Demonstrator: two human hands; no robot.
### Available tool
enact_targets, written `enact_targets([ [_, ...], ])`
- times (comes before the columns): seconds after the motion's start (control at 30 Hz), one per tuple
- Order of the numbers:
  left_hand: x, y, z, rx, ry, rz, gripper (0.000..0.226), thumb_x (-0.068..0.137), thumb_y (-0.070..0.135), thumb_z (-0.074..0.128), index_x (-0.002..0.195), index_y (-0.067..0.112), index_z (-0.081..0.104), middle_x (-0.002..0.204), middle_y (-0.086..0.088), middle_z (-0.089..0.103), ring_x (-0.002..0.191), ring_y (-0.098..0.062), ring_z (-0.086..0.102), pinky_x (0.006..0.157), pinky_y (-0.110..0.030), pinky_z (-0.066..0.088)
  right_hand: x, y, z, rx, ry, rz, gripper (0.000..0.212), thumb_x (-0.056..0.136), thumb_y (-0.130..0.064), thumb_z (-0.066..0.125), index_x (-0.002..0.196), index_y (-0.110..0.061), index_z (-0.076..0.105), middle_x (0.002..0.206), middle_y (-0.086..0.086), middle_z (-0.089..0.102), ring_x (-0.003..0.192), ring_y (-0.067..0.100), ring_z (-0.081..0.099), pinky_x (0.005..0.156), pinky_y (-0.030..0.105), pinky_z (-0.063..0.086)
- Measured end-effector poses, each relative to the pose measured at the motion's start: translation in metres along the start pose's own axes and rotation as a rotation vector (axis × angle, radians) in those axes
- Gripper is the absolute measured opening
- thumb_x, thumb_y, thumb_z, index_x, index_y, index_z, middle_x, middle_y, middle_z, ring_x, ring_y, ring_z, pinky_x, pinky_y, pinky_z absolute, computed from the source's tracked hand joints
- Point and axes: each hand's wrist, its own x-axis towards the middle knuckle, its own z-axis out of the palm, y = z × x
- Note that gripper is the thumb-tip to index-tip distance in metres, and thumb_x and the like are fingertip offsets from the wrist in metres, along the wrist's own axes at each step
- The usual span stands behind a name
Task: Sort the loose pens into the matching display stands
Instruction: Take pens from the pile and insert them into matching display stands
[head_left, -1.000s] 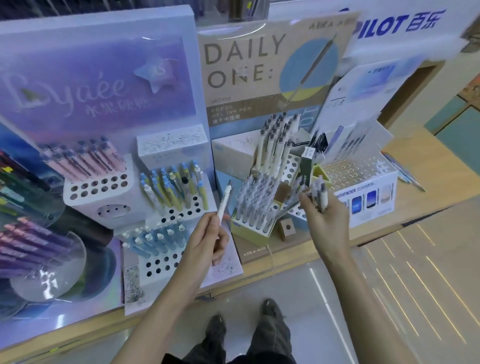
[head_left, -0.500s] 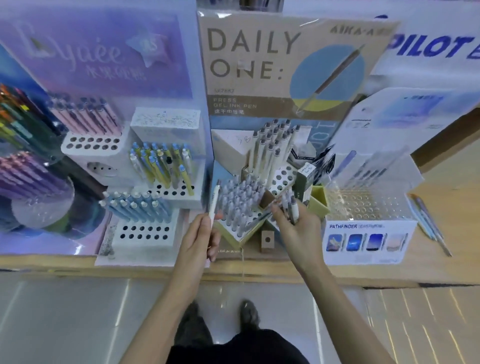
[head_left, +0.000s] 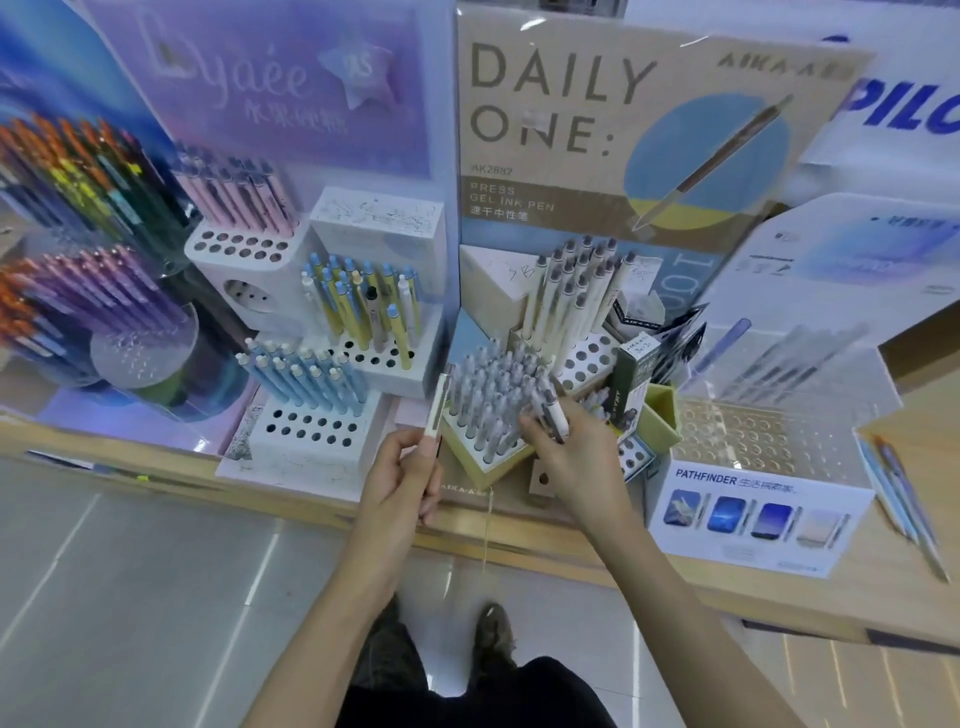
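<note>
Loose pens (head_left: 555, 418) sit bunched in the right hand (head_left: 571, 460), its grip closed round them just above the yellow-green stand (head_left: 475, 465) packed with grey-capped pens. The left hand (head_left: 402, 483) has its grip clenched on a single white pen (head_left: 435, 410), held upright just beside that stand's left edge. The sorting appears to be at the placing step, with both hands loaded and nothing yet seated. The white pen looks a match for the pale pens on the upper tier (head_left: 587, 358), so the next move likely calls for finding a free hole there and lowering it in straight. The backboard (head_left: 561, 104) reads "DAILY ONE:", "AK2882" and "PRESS GEL INK PEN", with "AIKA" at its top. The clear stand (head_left: 753, 506) on the wooden surface (head_left: 779, 587) says "PATHFINDER". A blue sign (head_left: 909, 111) shows "PILO", cut off at the frame edge.
</note>
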Motion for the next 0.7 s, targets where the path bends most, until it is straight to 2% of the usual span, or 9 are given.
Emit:
enact_targets([
  [0.1,-0.002,-0.002,0.003,-0.001,-0.001,0.010,0.015,0.094,0.029,0.043,0.095,0.016,0.050,0.054,0.011,0.042,0.047,-0.006,0.029,0.052,-0.028,0.026,0.005,0.001,-0.004,0.050,0.016,0.024,0.016,0.089,-0.023,0.065,0.090,-0.007,0.066,0.080,0.006,0.067,0.074,0.020,0.059,0.065,0.033,0.044],
  [0.17,-0.002,-0.002,0.005,0.001,-0.012,0.036,0.019,0.096,0.029,0.041,0.093,0.012,0.050,0.056,0.010,0.044,0.048,-0.007,0.031,0.054,-0.033,0.028,0.005,0.001,-0.006,0.012,-0.019,0.000,0.022,0.089,-0.025,0.066,0.087,-0.003,0.064,0.077,0.010,0.065,0.073,0.025,0.059,0.067,0.035,0.044],
  [0.27,0.001,-0.002,0.009,0.048,0.025,0.067,0.023,0.099,0.026,0.039,0.092,0.012,0.055,0.062,0.013,0.050,0.058,-0.008,0.043,0.060,-0.027,0.037,0.005,-0.003,-0.007,-0.092,-0.044,-0.074,0.029,0.088,-0.026,0.066,0.075,-0.005,0.051,0.062,0.001,0.050,0.063,0.024,0.047,0.052,0.025,0.032],
  [0.33,0.003,0.000,0.010,0.076,0.054,0.089,0.022,0.097,0.028,0.041,0.089,0.016,0.057,0.065,0.016,0.054,0.065,-0.006,0.049,0.066,-0.021,0.042,0.007,-0.007,-0.005,-0.161,-0.042,-0.142,0.030,0.088,-0.026,0.066,0.073,-0.012,0.045,0.060,-0.005,0.042,0.062,0.019,0.043,0.051,0.028,0.023],
  [0.4,0.005,0.001,0.010,0.064,0.070,0.085,0.020,0.096,0.027,0.043,0.089,0.017,0.057,0.064,0.014,0.055,0.065,-0.005,0.051,0.067,-0.021,0.042,0.007,-0.010,-0.001,-0.189,-0.066,-0.171,0.030,0.089,-0.026,0.065,0.072,-0.015,0.043,0.058,-0.009,0.038,0.061,0.018,0.042,0.052,0.028,0.022],
  [0.5,0.006,0.001,0.010,0.036,0.079,0.079,0.018,0.098,0.022,0.042,0.090,0.016,0.058,0.062,0.011,0.055,0.060,-0.006,0.049,0.061,-0.030,0.039,0.006,-0.010,0.004,-0.158,-0.101,-0.125,0.039,0.088,-0.023,0.066,0.064,-0.021,0.036,0.056,-0.010,0.036,0.054,0.014,0.037,0.047,0.021,0.028],
  [0.57,0.006,0.001,0.011,0.003,0.071,0.082,0.015,0.098,0.020,0.043,0.093,0.016,0.057,0.064,0.012,0.057,0.060,-0.006,0.050,0.060,-0.028,0.041,0.007,-0.008,0.001,-0.054,-0.134,-0.045,0.032,0.087,-0.022,0.068,0.064,-0.018,0.046,0.058,-0.002,0.046,0.053,0.012,0.040,0.047,0.019,0.029],
  [0.63,0.006,0.002,0.011,-0.033,0.056,0.074,0.012,0.096,0.017,0.045,0.096,0.016,0.057,0.067,0.011,0.061,0.063,-0.005,0.055,0.060,-0.021,0.047,0.007,-0.008,-0.005,0.041,-0.202,0.026,0.018,0.085,-0.023,0.070,0.075,-0.011,0.060,0.067,0.007,0.060,0.059,0.013,0.050,0.053,0.023,0.035],
  [0.7,0.006,0.005,0.012,-0.047,0.023,0.078,0.012,0.095,0.014,0.047,0.099,0.016,0.058,0.071,0.010,0.066,0.067,-0.005,0.061,0.063,-0.017,0.050,0.004,-0.012,-0.014,0.167,-0.225,0.068,0.008,0.084,-0.019,0.071,0.081,-0.015,0.065,0.070,0.001,0.064,0.062,0.006,0.055,0.056,0.021,0.040],
])
